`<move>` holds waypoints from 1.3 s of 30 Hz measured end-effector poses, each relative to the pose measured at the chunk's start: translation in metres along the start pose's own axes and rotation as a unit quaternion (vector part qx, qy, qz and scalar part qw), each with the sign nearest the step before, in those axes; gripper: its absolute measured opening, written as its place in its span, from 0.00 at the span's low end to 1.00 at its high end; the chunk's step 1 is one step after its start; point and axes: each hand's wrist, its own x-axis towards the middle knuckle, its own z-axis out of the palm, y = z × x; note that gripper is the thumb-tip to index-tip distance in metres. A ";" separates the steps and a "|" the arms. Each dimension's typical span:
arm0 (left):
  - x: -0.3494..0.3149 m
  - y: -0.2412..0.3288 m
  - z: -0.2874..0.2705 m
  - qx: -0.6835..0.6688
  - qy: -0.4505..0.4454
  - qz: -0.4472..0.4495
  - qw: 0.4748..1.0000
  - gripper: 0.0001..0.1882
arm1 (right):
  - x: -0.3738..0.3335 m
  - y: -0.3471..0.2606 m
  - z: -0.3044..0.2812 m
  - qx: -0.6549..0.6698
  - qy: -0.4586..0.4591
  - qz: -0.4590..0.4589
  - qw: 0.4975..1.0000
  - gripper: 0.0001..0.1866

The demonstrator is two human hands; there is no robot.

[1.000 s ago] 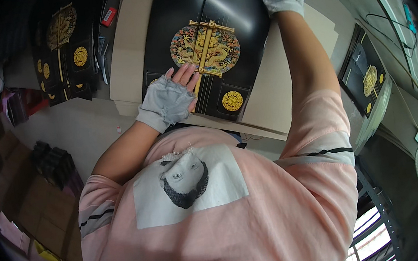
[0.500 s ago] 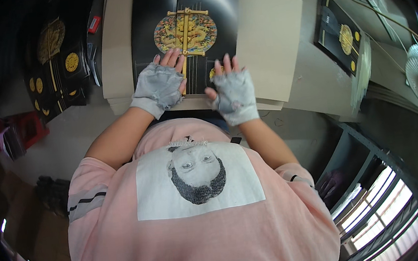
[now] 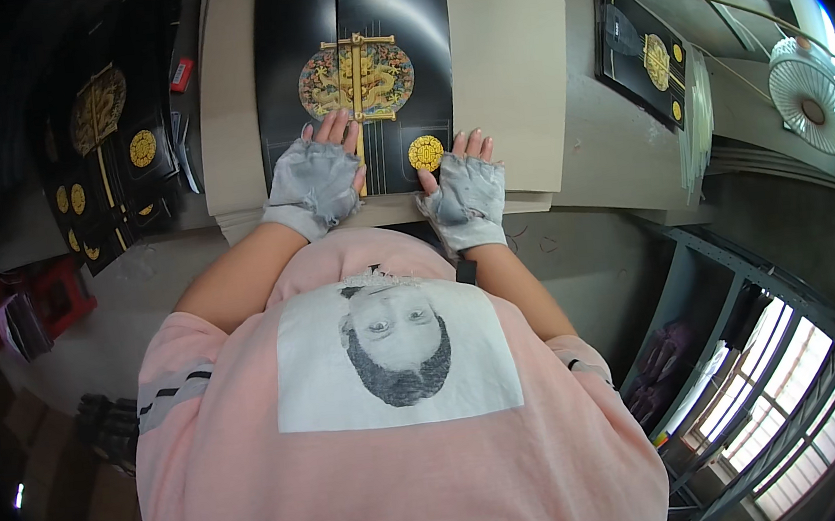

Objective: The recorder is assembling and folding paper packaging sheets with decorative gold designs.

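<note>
A glossy black printed sheet point(image 3: 395, 22) with a round multicoloured dragon medallion and gold clasp design lies in front of me, on top of a stack of grey-beige boards point(image 3: 511, 81). My left hand point(image 3: 317, 182), in a grey fingerless glove, rests flat on the sheet's lower left part, fingers stretched out just below the medallion. My right hand point(image 3: 466, 190), gloved the same way, lies at the sheet's lower right corner beside a small gold roundel, its fingertips reaching onto the board. Neither hand grips anything.
More black and gold sheets point(image 3: 145, 96) lie to the left, beside a small red object point(image 3: 182, 75). Another pile of black printed sheets point(image 3: 634, 59) is at the right, near a white fan point(image 3: 811, 107). A red container point(image 3: 64, 299) stands at far left. Dark metal framing point(image 3: 681, 285) is at lower right.
My right hand has come down and a little outward, uncovering the small gold roundel. My left hand stays flat on the sheet. The whole view has shifted slightly.
</note>
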 end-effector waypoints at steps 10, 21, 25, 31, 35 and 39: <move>0.000 -0.001 0.002 -0.005 -0.008 -0.003 1.000 0.37 | 0.160 -0.006 -0.041 0.011 0.037 0.026 0.999 0.48; -0.002 -0.001 0.003 -0.007 0.022 -0.003 1.000 0.36 | 0.069 -0.012 -0.025 -0.006 0.080 -0.094 0.992 0.43; -0.002 0.000 -0.003 -0.030 0.011 -0.012 0.999 0.35 | 0.013 -0.003 -0.011 -0.003 0.025 -0.106 0.994 0.44; 0.000 -0.002 0.000 -0.040 0.014 0.004 0.999 0.36 | 0.062 -0.011 -0.028 -0.035 -0.023 -0.068 0.997 0.46; 0.002 -0.001 -0.002 -0.056 -0.015 -0.004 0.998 0.35 | 0.135 -0.013 -0.047 -0.056 0.000 -0.090 0.994 0.47; 0.005 0.001 -0.009 -0.066 -0.064 -0.020 0.996 0.35 | 0.203 -0.010 -0.053 -0.079 0.045 -0.129 0.987 0.48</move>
